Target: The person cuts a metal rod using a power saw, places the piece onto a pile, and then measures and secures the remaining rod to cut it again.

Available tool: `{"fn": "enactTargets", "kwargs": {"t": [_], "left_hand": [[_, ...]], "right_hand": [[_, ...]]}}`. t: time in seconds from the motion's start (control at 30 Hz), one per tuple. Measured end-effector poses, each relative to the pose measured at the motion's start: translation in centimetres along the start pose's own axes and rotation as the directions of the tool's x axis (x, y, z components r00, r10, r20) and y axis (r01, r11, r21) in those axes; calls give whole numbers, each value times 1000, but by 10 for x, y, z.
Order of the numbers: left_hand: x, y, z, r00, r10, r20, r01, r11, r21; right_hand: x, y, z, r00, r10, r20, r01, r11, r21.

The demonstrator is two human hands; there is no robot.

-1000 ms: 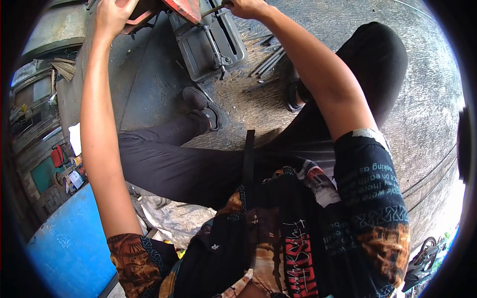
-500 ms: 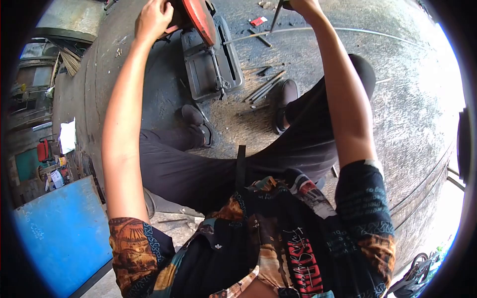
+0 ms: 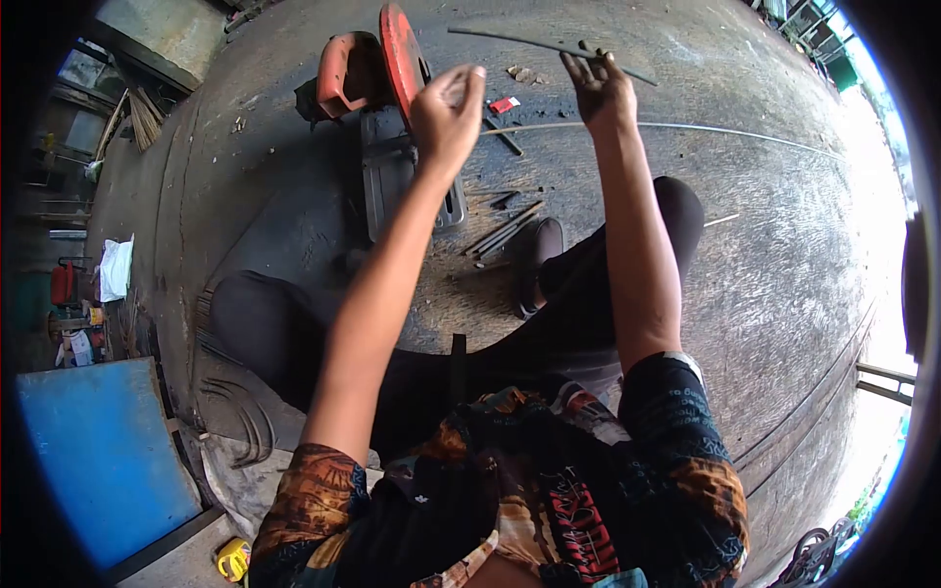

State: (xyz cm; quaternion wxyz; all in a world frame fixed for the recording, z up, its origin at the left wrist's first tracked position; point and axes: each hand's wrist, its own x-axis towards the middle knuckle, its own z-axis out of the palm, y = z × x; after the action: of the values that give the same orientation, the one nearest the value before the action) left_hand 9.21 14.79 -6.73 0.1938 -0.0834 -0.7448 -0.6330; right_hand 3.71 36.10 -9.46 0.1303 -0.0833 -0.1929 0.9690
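Observation:
My left hand (image 3: 446, 122) is raised in front of the cut-off saw, its fingers loosely curled and apart with nothing seen between them. Behind it stand the saw's red blade guard (image 3: 398, 59) and red handle (image 3: 338, 73), above a grey base (image 3: 387, 186) that my left forearm partly covers. My right hand (image 3: 603, 93) grips a short dark metal rod (image 3: 520, 39), which slants across the fingers and points left over the floor. Beneath that hand a long thin metal rod (image 3: 706, 127) stretches from the saw far to the right.
Several short cut rods (image 3: 505, 230) lie by my shoe (image 3: 544, 245). A small red packet (image 3: 504, 105) rests on the stained floor near the saw. To the left are a blue panel (image 3: 103, 441), curved metal strips (image 3: 255, 426) and a yellow tape measure (image 3: 233, 560).
My left hand has left the saw's handle area and moved right. The right hand, with the short rod, now shows fully in view, lower in the frame. The camera view has shifted.

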Motion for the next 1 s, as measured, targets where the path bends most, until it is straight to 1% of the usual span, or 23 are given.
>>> {"fn": "enactTargets", "kwargs": {"t": [0.03,0.07,0.1,0.13,0.17,0.2,0.27,0.33,0.47,0.53,0.57,0.6,0.7,0.73,0.77,0.8,0.83,0.9,0.93,1.0], "left_hand": [[-3,5,13,999,-31,-38,25,989,-143],[-2,9,15,995,-82,50,91,971,-220],[3,10,19,978,-187,89,206,923,-325],[8,10,23,949,-282,138,314,851,-421],[9,10,26,935,-318,159,354,789,-501],[8,15,28,918,-352,182,389,718,-577],[12,13,33,930,-357,87,320,669,-671],[13,13,34,912,-406,66,291,524,-801],[12,13,36,885,-466,13,272,495,-825],[10,14,35,876,-480,31,297,488,-821],[9,16,34,866,-500,22,309,501,-809],[9,14,34,866,-500,23,310,499,-809],[10,13,31,866,-498,41,320,490,-811],[11,13,30,850,-522,72,347,452,-822],[11,14,29,832,-545,104,375,413,-830],[13,13,28,832,-544,107,376,412,-830],[16,12,27,817,-565,114,381,381,-842],[21,15,26,795,-593,127,381,326,-865],[25,15,24,797,-582,159,392,298,-870],[34,20,22,777,-601,190,396,230,-889]], "right_hand": [[-4,2,6,1000,13,-19,-13,1000,25],[-11,7,11,999,30,-38,-28,998,51],[-15,10,13,999,32,-30,-31,998,47],[-18,14,16,997,56,-62,-53,997,47],[-21,17,19,992,81,-95,-77,996,48],[-20,21,18,992,87,-88,-83,996,44],[-18,29,14,988,139,-73,-135,989,60],[-20,35,16,986,150,-78,-147,988,43],[-21,45,17,976,179,-125,-171,983,67],[-22,48,16,972,190,-139,-181,981,76],[-23,49,15,975,190,-117,-183,981,65],[-25,49,15,977,189,-95,-184,981,55],[-27,50,19,976,190,-109,-186,981,50],[-29,51,19,976,190,-109,-186,981,50],[-31,52,19,980,194,-44,-191,980,63],[-33,52,21,981,195,21,-196,978,75],[-35,52,23,981,191,19,-191,979,77],[-37,50,31,979,156,134,-166,984,65],[-41,46,38,981,143,132,-152,986,66],[-48,40,51,978,72,194,-64,997,-43]]}}
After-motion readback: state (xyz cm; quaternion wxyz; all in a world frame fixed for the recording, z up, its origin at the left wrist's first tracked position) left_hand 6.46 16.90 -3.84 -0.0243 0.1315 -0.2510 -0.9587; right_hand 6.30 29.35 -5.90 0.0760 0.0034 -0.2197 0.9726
